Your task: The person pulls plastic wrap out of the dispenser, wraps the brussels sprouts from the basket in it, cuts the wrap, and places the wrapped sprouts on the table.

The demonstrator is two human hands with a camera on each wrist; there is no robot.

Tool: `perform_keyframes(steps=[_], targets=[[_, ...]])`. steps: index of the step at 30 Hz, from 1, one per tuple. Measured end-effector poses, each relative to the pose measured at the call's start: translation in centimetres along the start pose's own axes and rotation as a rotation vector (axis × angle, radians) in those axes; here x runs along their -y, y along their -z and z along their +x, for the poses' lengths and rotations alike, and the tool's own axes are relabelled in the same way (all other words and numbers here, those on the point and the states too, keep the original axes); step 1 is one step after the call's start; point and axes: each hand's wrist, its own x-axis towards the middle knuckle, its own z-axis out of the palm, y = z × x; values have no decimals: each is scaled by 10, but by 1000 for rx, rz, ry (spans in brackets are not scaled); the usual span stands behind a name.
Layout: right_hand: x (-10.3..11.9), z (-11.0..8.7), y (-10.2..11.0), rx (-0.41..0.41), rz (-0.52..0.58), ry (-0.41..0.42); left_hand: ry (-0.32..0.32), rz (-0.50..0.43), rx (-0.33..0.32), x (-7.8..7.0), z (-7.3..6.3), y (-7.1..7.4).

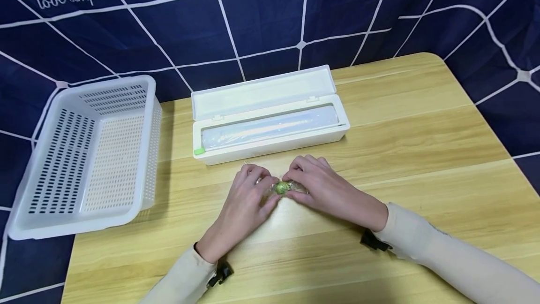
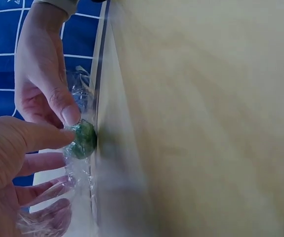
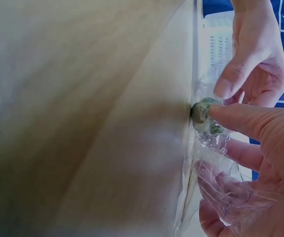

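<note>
A small round green vegetable (image 1: 282, 187), which looks like a Brussels sprout, sits on the table inside clear plastic wrap (image 3: 230, 185). From its left side my left hand (image 1: 244, 196) pinches the wrap close to the vegetable, fingers curled. Opposite, my right hand (image 1: 322, 186) grips the wrap on the right, its thumb against the vegetable in the right wrist view. Loose, crinkled film trails over the fingers of both hands in the wrist views. Behind the hands lies an open white dispenser box (image 1: 274, 142) with a roll of plastic wrap (image 1: 272, 125) inside.
At the left stands a white perforated basket (image 1: 145, 163) with nothing in it. The box's lid (image 1: 263, 92) is tipped back toward a dark blue curtain (image 1: 261, 18) with white lines. A green slider (image 1: 199, 151) sits at the box's left corner. The table (image 1: 426, 154) is light wood.
</note>
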Motion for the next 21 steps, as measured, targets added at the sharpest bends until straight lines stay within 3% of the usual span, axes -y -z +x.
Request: perform_keyframes(steps=[15,21], targets=[[3,-1,-3,12,7,-24,-3,-2,29,2,2,-1],[4,-1,-3,-17,-10,-27,-16,7,44,4,3,-1]])
